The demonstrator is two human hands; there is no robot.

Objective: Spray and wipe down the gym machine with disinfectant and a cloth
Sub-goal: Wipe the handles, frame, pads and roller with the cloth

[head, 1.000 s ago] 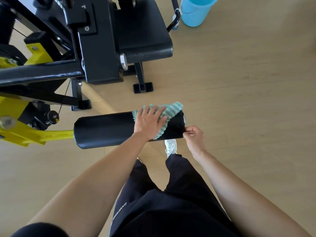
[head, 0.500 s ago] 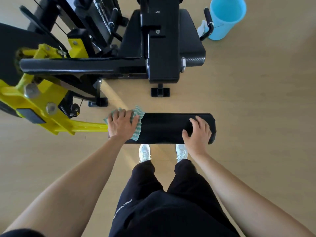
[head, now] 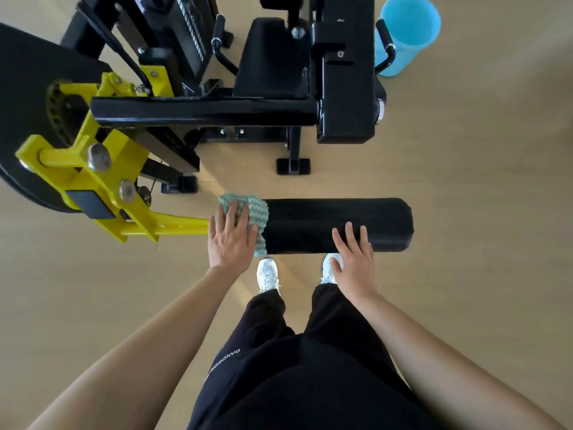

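A black padded roller (head: 338,223) lies crosswise in front of me, fixed on a yellow arm (head: 173,226) of the gym machine. A green-and-white cloth (head: 259,212) is draped over the roller's left end. My left hand (head: 231,238) presses flat on the cloth with straight fingers. My right hand (head: 353,256) rests open on the near side of the roller, right of its middle. No spray bottle is in view.
The machine's black frame bar (head: 201,111), seat pad (head: 273,60) and yellow pivot (head: 90,169) stand beyond the roller. A light blue bucket (head: 409,32) sits on the wooden floor at the top right. My white shoes (head: 268,274) are just under the roller.
My left hand has slid the cloth from the roller's right end to its left end. My right hand moved from the roller's end cap onto its near side.
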